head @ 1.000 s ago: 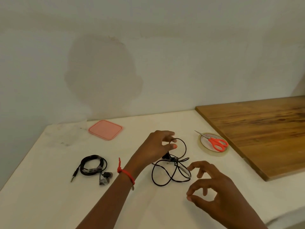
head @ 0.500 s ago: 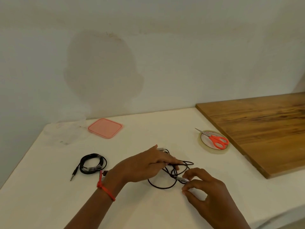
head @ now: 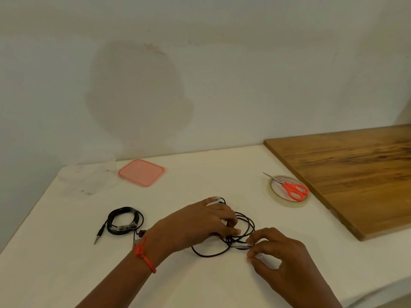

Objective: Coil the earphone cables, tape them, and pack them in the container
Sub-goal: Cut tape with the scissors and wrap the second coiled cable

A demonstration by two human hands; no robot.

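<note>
Cable (head: 213, 254), black, loose, lies on the white table (head: 200, 283) at centre, under and between both hands. Change over the last second: the left hand (head: 195, 225) was lifted with a loop pinched above the table; it is now down flat, palm over the tangle, fingers pressing the loops against the surface. The right hand (head: 280, 256) was hovering empty beside the cable; it has closed in and now pinches the grey inline piece (head: 241, 245) at the near-right of the tangle between thumb and fingertips. Loops have gone from an upright, open shape to a flatter bundle. Judgement: coiling of this second cable is under way, left hand as anchor, right hand feeding the end round; the loops are uneven, not yet a tidy coil. A first coil (head: 124, 221) sits well to the left, plug pointing near-left; it appears bound with clear tape, though this is too small to confirm. Tape roll (head: 278, 196) with orange scissors (head: 295, 191) resting on it lies to the right, near the wooden board (head: 355, 170), untouched. Pink lid (head: 141, 172) at the back; beside it a clear container (head: 89, 176), faint against the table and seemingly empty. Remaining: finish coil, tape, pack both.
</note>
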